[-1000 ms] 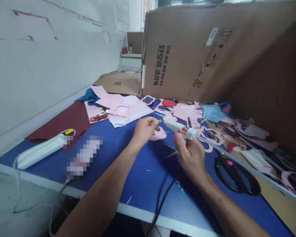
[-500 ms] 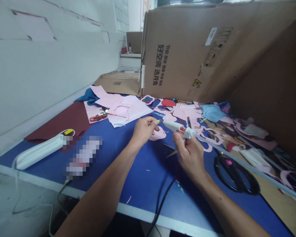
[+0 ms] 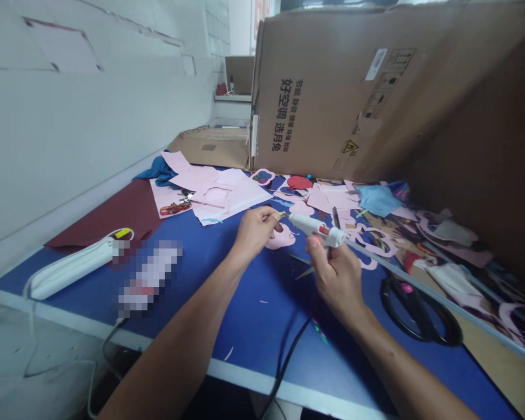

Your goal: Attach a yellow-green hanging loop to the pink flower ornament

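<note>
My right hand [image 3: 338, 275] is wrapped round a white hot glue gun [image 3: 315, 227], with a long clear glue stick [image 3: 441, 300] trailing back to the right. The gun's nozzle points left at a small yellowish piece pinched in the fingertips of my left hand [image 3: 254, 231]. Both hands hover just above the blue table [image 3: 192, 274]. A pink cut-out shape [image 3: 282, 239] lies on the table right under them. The gun's black cord [image 3: 286, 361] runs down off the near edge.
Black scissors [image 3: 420, 312] lie at the right. Pink paper sheets [image 3: 221, 195] and scraps cover the far side. A white power strip [image 3: 72, 268] sits at the left beside dark red felt [image 3: 114, 213]. A big cardboard box [image 3: 367, 87] stands behind.
The glue gun and my right hand shifted very slightly; my left hand keeps its pinch at the nozzle.
</note>
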The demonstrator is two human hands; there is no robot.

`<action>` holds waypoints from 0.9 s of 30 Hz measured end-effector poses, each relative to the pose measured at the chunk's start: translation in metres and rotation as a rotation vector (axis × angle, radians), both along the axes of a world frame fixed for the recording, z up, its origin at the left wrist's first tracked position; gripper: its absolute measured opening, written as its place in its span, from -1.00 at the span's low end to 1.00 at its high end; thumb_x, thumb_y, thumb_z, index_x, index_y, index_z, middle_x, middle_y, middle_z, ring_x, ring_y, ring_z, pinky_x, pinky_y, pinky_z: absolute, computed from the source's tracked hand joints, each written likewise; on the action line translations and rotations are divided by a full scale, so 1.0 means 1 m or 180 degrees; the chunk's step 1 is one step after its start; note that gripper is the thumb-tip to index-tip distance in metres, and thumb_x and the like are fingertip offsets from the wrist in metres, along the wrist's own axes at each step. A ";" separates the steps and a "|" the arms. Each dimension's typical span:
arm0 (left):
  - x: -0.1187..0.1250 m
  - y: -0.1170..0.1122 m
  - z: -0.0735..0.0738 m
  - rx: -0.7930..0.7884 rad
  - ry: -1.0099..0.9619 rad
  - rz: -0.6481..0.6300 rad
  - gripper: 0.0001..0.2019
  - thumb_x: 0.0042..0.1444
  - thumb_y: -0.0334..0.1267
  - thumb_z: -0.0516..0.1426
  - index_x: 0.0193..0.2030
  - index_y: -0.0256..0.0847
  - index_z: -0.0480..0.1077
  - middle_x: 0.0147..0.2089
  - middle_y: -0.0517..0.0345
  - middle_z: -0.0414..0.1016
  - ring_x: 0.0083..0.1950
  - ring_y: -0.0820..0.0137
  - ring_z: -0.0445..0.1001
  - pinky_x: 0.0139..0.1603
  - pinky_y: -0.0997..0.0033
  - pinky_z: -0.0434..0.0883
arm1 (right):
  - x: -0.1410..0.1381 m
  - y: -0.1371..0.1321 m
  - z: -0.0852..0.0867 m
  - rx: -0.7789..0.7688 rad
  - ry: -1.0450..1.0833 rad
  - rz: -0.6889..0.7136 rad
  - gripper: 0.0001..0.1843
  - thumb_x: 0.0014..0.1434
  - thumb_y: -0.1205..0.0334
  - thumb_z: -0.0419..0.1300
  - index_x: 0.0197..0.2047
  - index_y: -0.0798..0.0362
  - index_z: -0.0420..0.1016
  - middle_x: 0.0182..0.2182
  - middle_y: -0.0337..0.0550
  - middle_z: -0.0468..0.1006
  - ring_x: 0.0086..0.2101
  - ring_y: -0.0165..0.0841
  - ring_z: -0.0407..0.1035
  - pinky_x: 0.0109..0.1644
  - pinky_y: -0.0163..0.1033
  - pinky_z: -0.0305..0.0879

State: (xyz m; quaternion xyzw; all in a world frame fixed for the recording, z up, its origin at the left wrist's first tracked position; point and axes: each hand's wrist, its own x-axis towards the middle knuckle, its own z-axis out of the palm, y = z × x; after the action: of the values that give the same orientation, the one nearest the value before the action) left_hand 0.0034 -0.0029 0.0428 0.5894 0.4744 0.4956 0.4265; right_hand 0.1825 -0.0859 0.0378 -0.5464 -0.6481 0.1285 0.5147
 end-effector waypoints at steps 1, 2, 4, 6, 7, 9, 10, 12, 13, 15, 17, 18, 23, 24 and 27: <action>0.000 0.000 0.000 -0.0006 -0.0010 0.0008 -0.78 0.23 -0.13 0.18 -0.36 -0.17 0.52 -0.42 0.18 0.60 -0.53 0.51 0.37 -0.49 0.51 0.25 | 0.000 0.000 0.000 0.0001 0.0003 0.0020 -0.45 0.46 -0.26 0.10 -0.32 0.02 0.52 -0.58 -0.30 0.36 -0.54 -0.33 0.23 -0.40 -0.20 0.13; 0.000 0.000 0.000 -0.0009 -0.0024 0.0019 -0.79 0.23 -0.13 0.17 -0.37 -0.17 0.52 -0.43 0.18 0.59 -0.53 0.51 0.36 -0.49 0.51 0.25 | 0.000 0.000 0.000 0.0013 0.0001 0.0028 -0.45 0.46 -0.26 0.10 -0.31 0.03 0.52 -0.57 -0.29 0.37 -0.53 -0.32 0.24 -0.39 -0.20 0.14; 0.000 0.000 0.001 -0.0006 -0.0042 0.0032 -0.79 0.22 -0.15 0.17 -0.39 -0.17 0.51 -0.44 0.18 0.58 -0.54 0.51 0.35 -0.51 0.50 0.24 | 0.000 0.000 0.000 0.0025 -0.0012 -0.0005 -0.45 0.46 -0.26 0.09 -0.31 0.03 0.52 -0.56 -0.27 0.40 -0.52 -0.31 0.26 -0.39 -0.19 0.14; 0.001 -0.001 0.001 -0.0005 -0.0051 0.0044 -0.78 0.22 -0.16 0.17 -0.40 -0.17 0.51 -0.45 0.18 0.57 -0.55 0.51 0.33 -0.52 0.50 0.22 | 0.000 0.000 0.000 -0.0006 -0.0014 -0.0066 -0.43 0.45 -0.28 0.09 -0.33 0.02 0.51 -0.57 -0.27 0.40 -0.53 -0.31 0.26 -0.41 -0.19 0.12; 0.001 -0.001 0.002 -0.0008 -0.0057 0.0050 -0.79 0.22 -0.16 0.17 -0.40 -0.17 0.51 -0.45 0.18 0.57 -0.55 0.51 0.34 -0.52 0.50 0.22 | 0.000 0.000 -0.001 -0.0028 -0.0015 -0.0076 -0.43 0.45 -0.29 0.09 -0.34 0.02 0.50 -0.58 -0.27 0.40 -0.54 -0.32 0.25 -0.42 -0.19 0.11; 0.001 -0.002 0.003 -0.0032 -0.0067 0.0054 -0.79 0.22 -0.18 0.17 -0.39 -0.18 0.51 -0.45 0.18 0.57 -0.55 0.51 0.34 -0.52 0.50 0.22 | -0.001 0.000 -0.001 -0.0038 -0.0006 -0.0025 -0.43 0.45 -0.29 0.09 -0.34 0.02 0.49 -0.58 -0.28 0.39 -0.54 -0.32 0.24 -0.42 -0.20 0.12; 0.001 -0.002 0.003 -0.0044 -0.0069 0.0056 -0.80 0.22 -0.19 0.17 -0.39 -0.18 0.51 -0.45 0.18 0.57 -0.55 0.51 0.34 -0.52 0.49 0.22 | -0.001 0.000 -0.001 -0.0032 -0.0001 0.0024 -0.44 0.45 -0.28 0.09 -0.34 0.01 0.48 -0.57 -0.28 0.40 -0.53 -0.32 0.25 -0.40 -0.20 0.13; 0.001 -0.003 0.004 -0.0058 -0.0075 0.0064 -0.81 0.23 -0.21 0.17 -0.39 -0.18 0.51 -0.44 0.18 0.58 -0.54 0.51 0.35 -0.51 0.49 0.23 | -0.002 0.000 0.000 -0.0022 -0.0008 0.0084 -0.46 0.46 -0.25 0.09 -0.33 0.01 0.48 -0.55 -0.28 0.41 -0.51 -0.33 0.25 -0.38 -0.19 0.16; 0.001 -0.003 0.005 -0.0058 -0.0082 0.0069 -0.81 0.23 -0.21 0.17 -0.39 -0.18 0.51 -0.44 0.18 0.58 -0.54 0.51 0.35 -0.51 0.49 0.23 | -0.002 0.000 0.000 -0.0021 -0.0018 0.0078 -0.47 0.46 -0.25 0.09 -0.33 0.01 0.48 -0.55 -0.28 0.40 -0.51 -0.33 0.25 -0.37 -0.19 0.15; 0.001 -0.003 0.006 -0.0051 -0.0089 0.0089 -0.80 0.23 -0.20 0.17 -0.40 -0.17 0.50 -0.43 0.18 0.59 -0.55 0.51 0.34 -0.51 0.49 0.23 | -0.001 0.000 0.000 -0.0014 -0.0048 0.0003 -0.46 0.46 -0.25 0.09 -0.33 0.01 0.48 -0.57 -0.29 0.38 -0.52 -0.33 0.24 -0.39 -0.19 0.13; 0.000 -0.003 0.006 -0.0037 -0.0082 0.0096 -0.78 0.23 -0.19 0.18 -0.42 -0.17 0.50 -0.44 0.18 0.59 -0.55 0.51 0.33 -0.51 0.49 0.23 | -0.001 -0.001 0.000 0.0005 -0.0060 -0.0060 -0.45 0.46 -0.27 0.09 -0.33 0.01 0.49 -0.58 -0.29 0.38 -0.53 -0.32 0.24 -0.40 -0.20 0.12; 0.000 -0.003 0.005 -0.0029 -0.0078 0.0096 -0.78 0.23 -0.19 0.18 -0.42 -0.17 0.50 -0.44 0.17 0.58 -0.55 0.51 0.33 -0.52 0.48 0.22 | -0.001 -0.001 -0.001 0.0009 -0.0059 -0.0070 -0.45 0.45 -0.27 0.09 -0.33 0.01 0.49 -0.58 -0.29 0.38 -0.53 -0.32 0.24 -0.41 -0.20 0.12; 0.001 -0.002 0.004 -0.0026 -0.0090 0.0067 -0.80 0.23 -0.22 0.16 -0.41 -0.18 0.51 -0.45 0.18 0.58 -0.55 0.51 0.34 -0.52 0.49 0.23 | -0.001 0.000 -0.002 0.0015 -0.0002 0.0023 -0.44 0.45 -0.26 0.10 -0.33 0.03 0.52 -0.57 -0.28 0.39 -0.54 -0.32 0.25 -0.40 -0.19 0.14; 0.001 -0.002 0.004 -0.0039 -0.0088 0.0073 -0.79 0.23 -0.21 0.17 -0.41 -0.17 0.51 -0.45 0.18 0.57 -0.55 0.51 0.34 -0.52 0.49 0.23 | 0.000 0.000 -0.002 0.0013 0.0007 -0.0006 -0.44 0.45 -0.27 0.10 -0.32 0.04 0.54 -0.57 -0.27 0.39 -0.53 -0.31 0.26 -0.39 -0.19 0.14; 0.001 -0.002 0.005 -0.0092 -0.0104 0.0090 -0.80 0.22 -0.18 0.18 -0.41 -0.17 0.50 -0.43 0.17 0.59 -0.55 0.52 0.32 -0.53 0.50 0.22 | 0.001 0.000 0.000 -0.0031 0.0116 -0.0142 -0.40 0.43 -0.30 0.11 -0.31 0.06 0.58 -0.55 -0.23 0.42 -0.49 -0.29 0.30 -0.36 -0.17 0.16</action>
State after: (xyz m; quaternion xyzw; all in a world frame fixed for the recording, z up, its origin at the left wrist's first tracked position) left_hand 0.0043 -0.0053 0.0474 0.5682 0.4828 0.5042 0.4356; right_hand 0.1840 -0.0854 0.0383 -0.5608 -0.6256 0.1300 0.5265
